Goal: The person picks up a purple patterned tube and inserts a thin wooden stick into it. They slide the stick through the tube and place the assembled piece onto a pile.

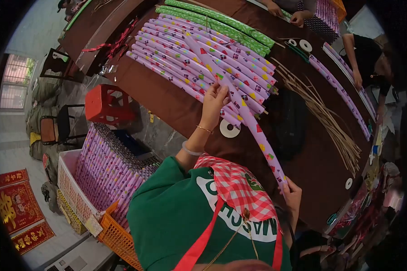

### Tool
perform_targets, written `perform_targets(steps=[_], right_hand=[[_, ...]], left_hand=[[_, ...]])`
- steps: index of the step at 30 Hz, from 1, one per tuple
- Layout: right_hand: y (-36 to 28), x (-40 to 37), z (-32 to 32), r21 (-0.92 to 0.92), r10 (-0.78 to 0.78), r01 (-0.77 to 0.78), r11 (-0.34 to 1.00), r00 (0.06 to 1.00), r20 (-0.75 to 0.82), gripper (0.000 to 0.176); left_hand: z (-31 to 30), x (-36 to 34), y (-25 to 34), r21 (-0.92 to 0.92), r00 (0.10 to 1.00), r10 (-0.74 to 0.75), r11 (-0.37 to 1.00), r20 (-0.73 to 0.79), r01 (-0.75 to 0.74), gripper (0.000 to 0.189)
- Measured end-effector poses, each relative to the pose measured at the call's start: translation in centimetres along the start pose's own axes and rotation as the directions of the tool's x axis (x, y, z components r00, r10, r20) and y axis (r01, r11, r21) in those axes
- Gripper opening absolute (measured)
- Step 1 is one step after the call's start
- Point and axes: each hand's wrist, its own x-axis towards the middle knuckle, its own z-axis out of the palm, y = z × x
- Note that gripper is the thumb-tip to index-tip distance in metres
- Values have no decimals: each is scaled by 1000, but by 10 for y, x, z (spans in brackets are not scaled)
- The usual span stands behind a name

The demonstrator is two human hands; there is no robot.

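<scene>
A long pink patterned paper-wrapped tube (257,131) lies slanted across a stack of like pink tubes (185,49) on the brown table (167,104). My left hand (215,97), with bracelets on the wrist, presses on the tube's middle where it crosses the stack. My right hand (293,194) grips the tube's near end at the table's edge. My green shirt and red checked apron fill the bottom of the view.
Green tubes (221,22) lie beyond the pink stack. A white tape roll (229,128), thin bamboo sticks (325,117) and more tape rolls (305,45) sit on the table. Other people's hands (298,18) work at the far side. A red stool (106,104) and crates of tubes (108,171) stand left.
</scene>
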Motion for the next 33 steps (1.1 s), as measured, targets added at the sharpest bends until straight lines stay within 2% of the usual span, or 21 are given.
perform_targets(steps=[8, 10, 13, 14, 17, 18, 21, 23, 25, 26, 28, 30, 32, 33], right_hand=[[14, -7, -12, -24, -1, 2, 1000, 999, 45, 36], [16, -9, -15, -28, 4, -3, 1000, 999, 42, 36], [20, -12, -18, -20, 39, -38, 999, 999, 31, 37], [21, -12, -20, -9, 67, -66, 998, 997, 24, 37], [30, -13, -22, 50, 40, -41, 998, 999, 32, 36], [32, -12, -23, 48, 36, -38, 998, 999, 29, 36], [30, -7, -25, 55, 68, -70, 996, 997, 30, 36], [21, 6, -23, 48, 49, -51, 998, 998, 44, 34], [7, 32, -24, 8, -9, 9, 1000, 998, 70, 32], [-1, 50, -21, -31, -20, 22, 999, 999, 46, 31], [-6, 99, -10, -245, -225, 214, 945, 974, -19, 30], [-61, 140, 21, -512, -447, 354, 783, 892, -66, 30], [-86, 186, 51, -518, -552, 431, 739, 828, -98, 29], [-98, 205, 66, -548, -583, 449, 706, 808, -89, 30]], left_hand=[[-8, 20, 6, -51, 998, 1, 999, -61, -4, 31], [-19, 32, 8, 88, 999, 38, 995, -17, -37, 32], [-23, 47, 17, 48, 993, 115, 992, 22, -116, 33], [-20, 50, 18, 11, 988, 114, 993, -109, -113, 31], [-30, 67, 25, -60, 993, 88, 994, -80, -93, 30], [-26, 72, 35, -125, 981, 76, 987, -176, -99, 28], [-73, 127, 32, -151, 967, 122, 976, -223, -158, 27], [-98, 153, 47, -179, 944, 198, 952, -263, -250, 33], [-113, 179, 57, -87, 798, 348, 892, -491, -443, 37], [-121, 185, 61, -51, 743, 399, 864, -537, -500, 39], [-111, 175, 70, 56, 684, 464, 847, -563, -528, 39], [-95, 165, 57, 110, 674, 483, 849, -559, -517, 38], [-96, 163, 32, 225, 736, 530, 847, -421, -481, 37], [-89, 154, 26, 282, 752, 516, 856, -410, -433, 37]])
